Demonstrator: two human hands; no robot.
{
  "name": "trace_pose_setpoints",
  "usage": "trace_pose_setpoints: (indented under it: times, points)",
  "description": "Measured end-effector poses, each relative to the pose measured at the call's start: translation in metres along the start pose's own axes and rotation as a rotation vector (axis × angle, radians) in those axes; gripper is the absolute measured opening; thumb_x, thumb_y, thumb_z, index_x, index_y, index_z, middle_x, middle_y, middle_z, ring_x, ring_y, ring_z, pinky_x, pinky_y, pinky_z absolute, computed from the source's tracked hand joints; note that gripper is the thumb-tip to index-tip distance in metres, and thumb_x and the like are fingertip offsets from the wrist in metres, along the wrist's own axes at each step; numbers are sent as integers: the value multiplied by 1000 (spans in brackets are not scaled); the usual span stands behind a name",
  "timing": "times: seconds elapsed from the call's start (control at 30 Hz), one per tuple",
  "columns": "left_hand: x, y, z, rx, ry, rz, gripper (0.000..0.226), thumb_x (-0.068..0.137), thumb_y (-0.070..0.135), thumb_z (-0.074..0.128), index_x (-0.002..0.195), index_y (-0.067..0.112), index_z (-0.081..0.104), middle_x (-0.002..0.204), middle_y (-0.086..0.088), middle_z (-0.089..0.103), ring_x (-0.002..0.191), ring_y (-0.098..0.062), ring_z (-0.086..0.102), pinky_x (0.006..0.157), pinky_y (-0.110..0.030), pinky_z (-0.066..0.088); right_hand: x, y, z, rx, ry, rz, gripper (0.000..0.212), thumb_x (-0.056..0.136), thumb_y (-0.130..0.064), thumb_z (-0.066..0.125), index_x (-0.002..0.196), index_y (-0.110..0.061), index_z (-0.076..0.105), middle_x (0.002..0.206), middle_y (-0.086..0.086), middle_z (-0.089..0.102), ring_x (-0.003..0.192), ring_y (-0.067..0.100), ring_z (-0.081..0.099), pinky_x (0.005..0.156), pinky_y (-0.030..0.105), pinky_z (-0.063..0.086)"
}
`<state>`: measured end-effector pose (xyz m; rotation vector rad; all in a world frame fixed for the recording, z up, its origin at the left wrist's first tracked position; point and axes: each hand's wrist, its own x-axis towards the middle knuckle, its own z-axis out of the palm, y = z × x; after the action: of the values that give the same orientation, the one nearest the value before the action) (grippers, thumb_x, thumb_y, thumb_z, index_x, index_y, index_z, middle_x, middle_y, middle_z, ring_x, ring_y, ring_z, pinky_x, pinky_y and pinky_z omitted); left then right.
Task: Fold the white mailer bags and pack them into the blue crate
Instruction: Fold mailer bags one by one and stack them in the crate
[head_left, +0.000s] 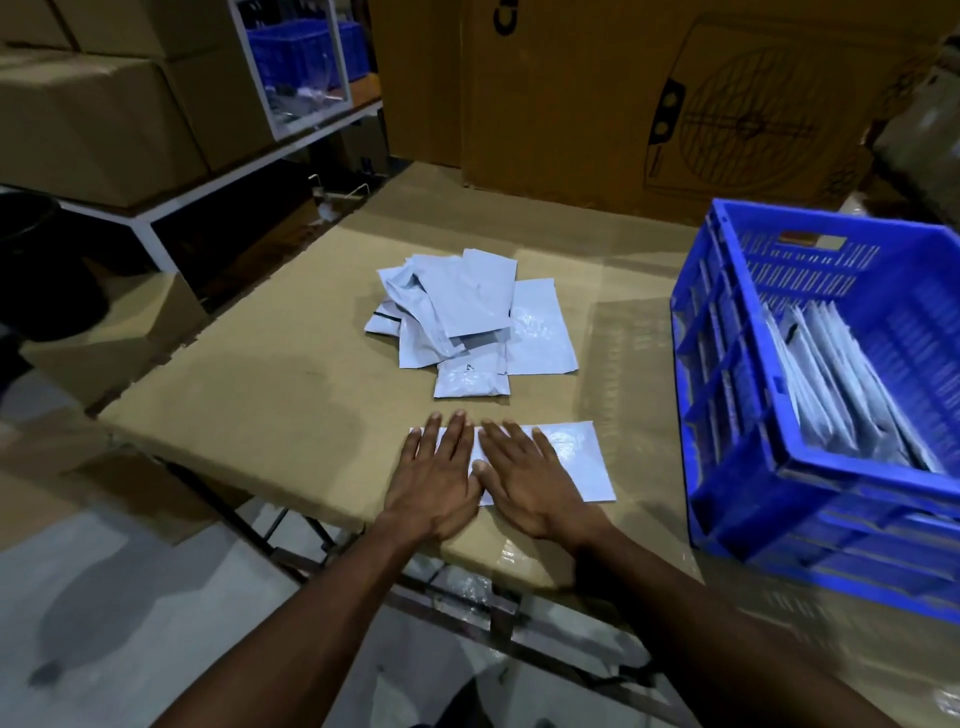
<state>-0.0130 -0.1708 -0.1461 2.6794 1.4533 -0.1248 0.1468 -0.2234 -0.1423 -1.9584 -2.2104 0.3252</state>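
One white mailer bag (576, 462) lies flat near the front edge of the cardboard-covered table (270, 395). My left hand (436, 478) and my right hand (524, 478) both press on it with straight fingers, side by side, covering its left half. A loose pile of white mailer bags (467, 317) sits behind it in the middle of the table. The blue crate (810, 467) stands at the right, with several folded white bags (841, 384) leaning inside it.
Large cardboard boxes (623, 93) stand behind the table. At the left a white metal shelf (218, 176) carries more boxes and another blue crate (301, 47). The grey floor (130, 597) shows below the table's front edge.
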Motion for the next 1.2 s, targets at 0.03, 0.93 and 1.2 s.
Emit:
trace_pose_setpoints:
  times: [0.03,0.93,1.2]
  points:
    - [-1,0,1,-7,0,-2,91,81,57,-16,162,18,0,169,1,-9,155,-26,-10,125,-48,-2,-4,8,1,-28,4,7,103,79,-71,-28,158,-23,16,166,-4,9,153,17,3,122,41,-1]
    - [-11,-10,-3,-45,260,204,76,96,72,18,153,27,41,163,7,31,152,-17,25,114,-72,17,-35,43,-16,-191,276,-169,23,99,-33,39,102,-23,60,133,-4,59,139,21,42,108,56,32]
    - [-2,-6,-9,-86,127,53,56,102,27,49,155,38,32,165,14,24,155,-15,13,112,-70,13,-57,23,-30,-274,300,-494,31,93,-25,49,121,-23,61,143,-10,53,150,26,22,114,69,13]
